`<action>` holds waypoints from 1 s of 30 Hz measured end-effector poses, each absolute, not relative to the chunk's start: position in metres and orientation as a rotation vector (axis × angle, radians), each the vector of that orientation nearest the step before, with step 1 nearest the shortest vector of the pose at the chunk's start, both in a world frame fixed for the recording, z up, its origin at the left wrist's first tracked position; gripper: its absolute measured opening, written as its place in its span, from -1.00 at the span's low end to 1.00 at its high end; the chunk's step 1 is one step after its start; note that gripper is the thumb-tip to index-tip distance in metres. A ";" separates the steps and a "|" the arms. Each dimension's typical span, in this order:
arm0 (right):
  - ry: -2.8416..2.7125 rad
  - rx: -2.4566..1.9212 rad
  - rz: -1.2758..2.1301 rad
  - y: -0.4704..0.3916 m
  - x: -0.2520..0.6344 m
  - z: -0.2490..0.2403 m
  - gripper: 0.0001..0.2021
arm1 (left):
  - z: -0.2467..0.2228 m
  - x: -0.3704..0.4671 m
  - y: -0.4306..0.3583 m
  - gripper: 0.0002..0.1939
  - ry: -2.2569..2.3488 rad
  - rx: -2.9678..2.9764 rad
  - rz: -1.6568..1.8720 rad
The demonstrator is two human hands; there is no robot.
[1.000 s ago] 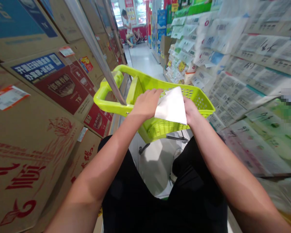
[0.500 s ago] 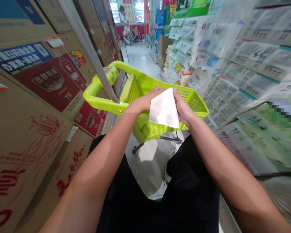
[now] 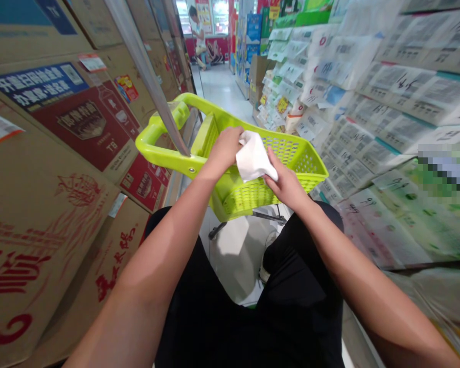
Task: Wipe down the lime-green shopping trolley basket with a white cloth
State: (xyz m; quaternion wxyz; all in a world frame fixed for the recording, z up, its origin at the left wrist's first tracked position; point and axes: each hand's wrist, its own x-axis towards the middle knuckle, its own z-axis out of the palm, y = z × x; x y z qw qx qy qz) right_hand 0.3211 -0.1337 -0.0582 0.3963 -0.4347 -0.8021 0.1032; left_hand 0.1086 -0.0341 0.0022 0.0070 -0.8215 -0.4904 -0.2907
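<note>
A white tissue point(image 3: 253, 156) is stretched between my two hands, creased and partly bunched. My left hand point(image 3: 227, 145) pinches its upper left edge, with the fingertips partly hidden. My right hand point(image 3: 284, 180) grips its lower right corner between thumb and fingers. Both hands are held above the near side of a lime-green shopping basket cart point(image 3: 241, 190), whose long handle lies to the left. The basket has perforated walls, and a metal pole point(image 3: 153, 76) passes in front of its handle.
Cardboard cartons point(image 3: 53, 235) are stacked along the left. Packs of tissue paper point(image 3: 398, 97) fill the right side. The cart's wheels stand on the pale floor point(image 3: 230, 255) between my knees. A person point(image 3: 200, 38) sits far down the aisle.
The tissue was hanging flatter and wider over both hands; now it is bunched. My right hand has moved down and my hands are further apart. The cart is nearly unmoved.
</note>
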 end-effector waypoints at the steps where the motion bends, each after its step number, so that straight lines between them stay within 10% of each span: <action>1: -1.987 -1.131 0.206 -0.132 0.327 -0.061 -0.27 | 0.005 0.108 -0.037 -0.87 -1.534 -2.564 -0.939; 11: -1.604 -1.244 -0.019 -0.080 0.393 -0.027 -0.69 | 0.074 0.068 -0.053 -0.73 -1.449 -2.593 -0.708; 25: -1.999 -1.200 0.235 -0.105 0.434 -0.014 -0.71 | 0.083 0.082 -0.169 -0.66 -1.003 -2.712 0.027; 30: -2.078 -1.467 -0.122 -0.104 0.452 -0.024 -0.56 | 0.074 0.078 -0.198 -0.26 -0.808 -3.135 0.175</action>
